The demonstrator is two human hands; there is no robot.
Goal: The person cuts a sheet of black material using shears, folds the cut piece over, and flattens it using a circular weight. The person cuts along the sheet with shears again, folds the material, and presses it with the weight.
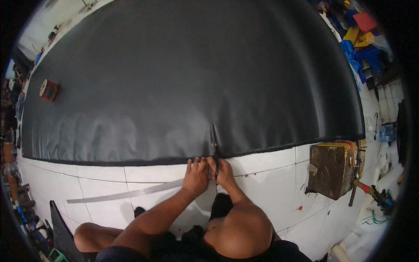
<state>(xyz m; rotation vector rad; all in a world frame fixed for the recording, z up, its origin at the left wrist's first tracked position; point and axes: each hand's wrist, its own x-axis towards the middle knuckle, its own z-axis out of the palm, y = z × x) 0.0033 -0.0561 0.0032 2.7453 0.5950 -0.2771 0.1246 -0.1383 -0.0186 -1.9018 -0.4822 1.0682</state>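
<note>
A large black sheet [174, 78], smooth like vinyl or leatherette, spreads over the white tiled floor in front of me. At its near edge, my right hand [225, 174] is closed around the dark handles of a pair of scissors [213, 137]. Their blades point away from me at a narrow fold or slit in the sheet. Just left of them, my left hand [196, 178] pinches the sheet's edge, its fingertips curled on top. A long grey flat strip [126, 194], like a metal ruler, runs along the floor to my left hand; its right end is hidden there.
A small reddish round tin or roll [49, 90] sits on the sheet's far left. To the right stands a brown wrapped block [331, 170], with a hammer-like tool [365, 187] beside it. Blue and yellow cloths [362, 41] pile up at the far right.
</note>
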